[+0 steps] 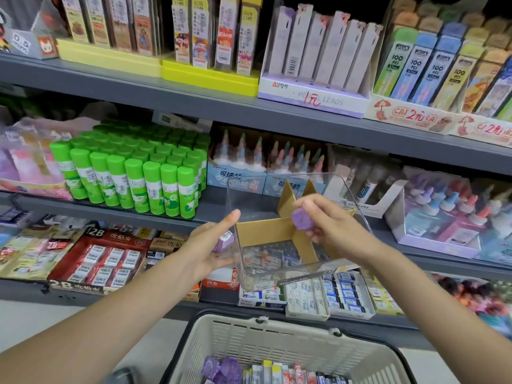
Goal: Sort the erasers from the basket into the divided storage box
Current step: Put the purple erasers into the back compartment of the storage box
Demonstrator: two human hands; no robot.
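A clear plastic storage box (249,275) with brown cardboard dividers (266,231) rests on the eraser shelf at centre. My right hand (329,228) is above the box, pinching a purple eraser (302,218) over the dividers. My left hand (213,245) is against the box's left wall with a second purple eraser (224,242) in its fingers. Below, a cream basket (249,345) holds purple erasers (219,368) and several sleeved erasers (279,374).
Grey shop shelves surround the box: green glue sticks (133,176) at left, boxed erasers (102,261) on the lower shelf, glue bottles (443,214) at right, pencil-lead packs (318,59) above. The box overhangs packs of erasers (327,295).
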